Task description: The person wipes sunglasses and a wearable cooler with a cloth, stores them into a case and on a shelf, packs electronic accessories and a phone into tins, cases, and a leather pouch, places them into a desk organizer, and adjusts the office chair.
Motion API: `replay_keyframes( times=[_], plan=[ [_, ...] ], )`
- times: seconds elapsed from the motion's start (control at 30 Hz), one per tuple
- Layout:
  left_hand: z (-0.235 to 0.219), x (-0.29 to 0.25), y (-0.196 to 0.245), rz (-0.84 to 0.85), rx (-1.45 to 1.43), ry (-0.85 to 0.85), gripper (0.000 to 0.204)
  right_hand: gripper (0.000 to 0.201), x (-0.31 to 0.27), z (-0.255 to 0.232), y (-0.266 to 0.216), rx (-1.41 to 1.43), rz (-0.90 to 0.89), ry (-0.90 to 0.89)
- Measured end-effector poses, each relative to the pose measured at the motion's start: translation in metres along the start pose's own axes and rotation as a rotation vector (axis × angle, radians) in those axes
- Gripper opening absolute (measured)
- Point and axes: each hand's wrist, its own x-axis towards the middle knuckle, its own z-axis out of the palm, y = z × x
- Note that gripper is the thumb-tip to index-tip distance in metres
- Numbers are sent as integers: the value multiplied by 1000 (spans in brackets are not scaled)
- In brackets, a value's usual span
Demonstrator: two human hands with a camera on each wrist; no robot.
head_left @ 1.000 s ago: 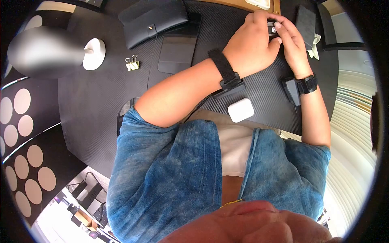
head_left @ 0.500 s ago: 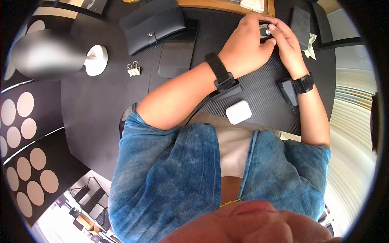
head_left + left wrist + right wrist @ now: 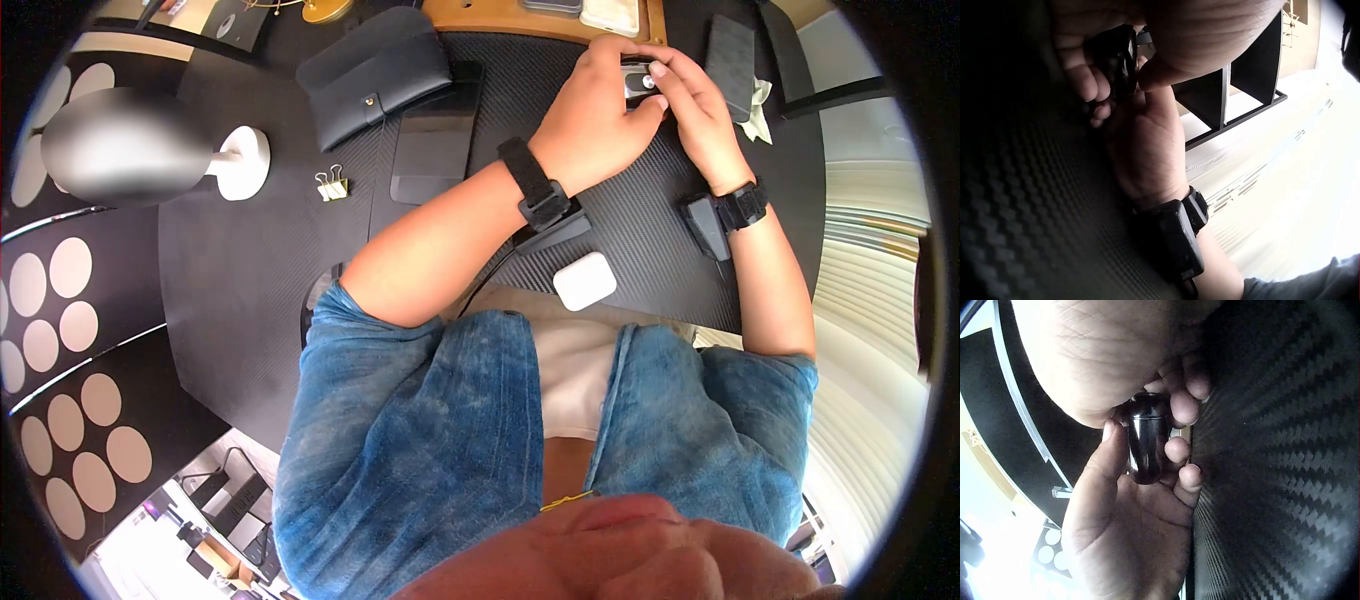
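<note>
In the head view, both hands meet near the table's far side around a small glossy black object with a pale, silvery part [image 3: 640, 82]. The left hand [image 3: 600, 115] curls round it from the left, thumb pointing towards the right hand's fingertips. From the right, the right hand [image 3: 708, 120] has its fingers bent over the object. The right wrist view shows the object's rounded black body [image 3: 1146, 444] between the left palm [image 3: 1135, 531] and the right hand's fingertips. It is dark in the left wrist view [image 3: 1124, 62], partly hidden by fingers.
A white case [image 3: 585, 281] lies near the front edge. Leftward are a flat black slab [image 3: 432, 150], a black pouch [image 3: 380, 85], a binder clip [image 3: 332, 185] and a white stand [image 3: 243, 163]. A dark box [image 3: 730, 65] and tissue [image 3: 757, 112] lie right, a wooden tray [image 3: 480, 16] behind.
The head view has shifted, so the table's items appear slightly lower and more of the far side shows. Both hands still hold the object, with little visible change in their grip.
</note>
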Motion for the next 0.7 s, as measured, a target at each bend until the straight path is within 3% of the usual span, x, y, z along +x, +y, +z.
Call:
replay_keyframes(
  times=[0.3,0.4,0.57,0.7],
  plan=[
    [0,1,0,-63,-38,-8,48,31,-1,-1,-3,9,22,-12],
    [1,2,-6,49,70,28,46,31,-1,-2,-4,4,30,-22],
    [-2,0,5,-74,-77,6,45,31,-2,-1,-6,4,47,-19],
    [-1,0,6,-49,-65,24,45,32,-1,-2,-4,7,46,-23]
  ],
)
